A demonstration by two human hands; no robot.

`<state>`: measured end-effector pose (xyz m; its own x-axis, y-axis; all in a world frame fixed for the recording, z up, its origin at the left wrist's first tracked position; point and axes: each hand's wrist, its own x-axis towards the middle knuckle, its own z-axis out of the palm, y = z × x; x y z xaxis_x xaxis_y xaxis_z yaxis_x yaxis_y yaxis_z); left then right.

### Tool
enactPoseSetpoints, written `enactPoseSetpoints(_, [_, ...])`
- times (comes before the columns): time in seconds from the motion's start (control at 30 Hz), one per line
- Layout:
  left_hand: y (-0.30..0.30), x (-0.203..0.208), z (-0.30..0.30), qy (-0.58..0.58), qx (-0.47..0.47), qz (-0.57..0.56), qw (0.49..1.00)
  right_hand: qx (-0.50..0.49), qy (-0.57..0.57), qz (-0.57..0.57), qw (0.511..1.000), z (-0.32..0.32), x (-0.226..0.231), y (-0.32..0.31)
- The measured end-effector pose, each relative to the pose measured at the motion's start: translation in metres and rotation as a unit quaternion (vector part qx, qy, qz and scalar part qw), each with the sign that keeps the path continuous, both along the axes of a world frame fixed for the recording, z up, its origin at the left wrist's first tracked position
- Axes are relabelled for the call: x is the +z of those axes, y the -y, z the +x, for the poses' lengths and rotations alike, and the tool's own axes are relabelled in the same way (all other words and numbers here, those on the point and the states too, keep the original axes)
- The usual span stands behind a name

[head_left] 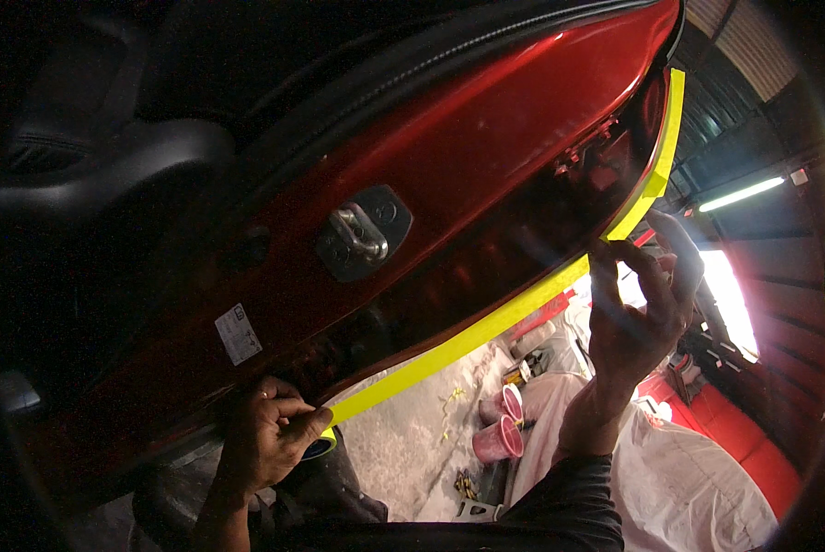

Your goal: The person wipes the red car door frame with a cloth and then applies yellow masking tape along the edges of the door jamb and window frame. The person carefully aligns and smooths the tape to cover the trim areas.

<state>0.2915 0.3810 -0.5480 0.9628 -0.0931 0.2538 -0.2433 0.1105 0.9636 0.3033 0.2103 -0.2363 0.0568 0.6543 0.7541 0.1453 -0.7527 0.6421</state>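
Note:
A strip of bright yellow tape (468, 340) runs along the edge of a red car body (504, 120), from low on the left up to the upper right. At its lower end my left hand (263, 446) is closed, thumb against the tape, with the tape roll (321, 445) partly hidden behind it. My right hand (647, 317) pinches the strip at the curve, thumb and forefinger at the panel edge, other fingers bent. Beyond it, the tape follows the edge upward, with an angled fold or overlap there. The strip between my hands looks taut.
On the panel are a metal door striker (362, 230) and a white label (238, 334). A dark seat (118, 166) is inside the car. Red buckets (499, 442) stand on the floor below. Pale sheeting (679, 478) covers something at the lower right. A tube light (742, 194) glows beyond.

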Motion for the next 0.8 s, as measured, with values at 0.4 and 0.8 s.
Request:
enactPoseSetpoints(0.4, [-0.002,0.006,0.001,-0.022,-0.005,0.045,0.999,-0.020,0.078,-0.013,0.997,-0.003,0.004,-0.014])
enactPoseSetpoints(0.8, [0.001,0.000,0.007,0.031,0.041,0.064,0.997,-0.102,-0.064,-0.290,0.949,-0.011,-0.046,0.004])
